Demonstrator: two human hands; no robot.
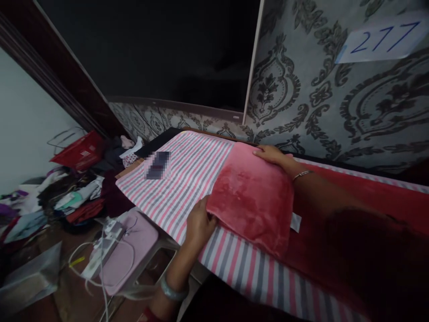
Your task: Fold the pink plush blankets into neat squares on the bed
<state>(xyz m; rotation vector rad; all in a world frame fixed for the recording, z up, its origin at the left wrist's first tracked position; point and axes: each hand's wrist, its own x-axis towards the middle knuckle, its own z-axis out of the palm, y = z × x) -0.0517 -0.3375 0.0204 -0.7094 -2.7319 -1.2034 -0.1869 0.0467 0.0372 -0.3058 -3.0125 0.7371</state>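
A red plush cloth lies on a striped sheet, its left end folded over into a smooth, squarish panel. At the near left corner of that panel, my left hand has its fingers curled round the edge. My right hand holds the far edge, thumb on top; its other fingers are partly hidden. A white tag sticks out beside the panel's right side. The rest of the cloth runs off to the right under my right forearm, in deep shadow. The pink, grey and white striped sheet covers the table.
A blurred-out dark object lies on the sheet's left part. At lower left, a pink stool bears a power strip with loose cables. Clothes are heaped near a red basket. A large dark screen stands behind the table.
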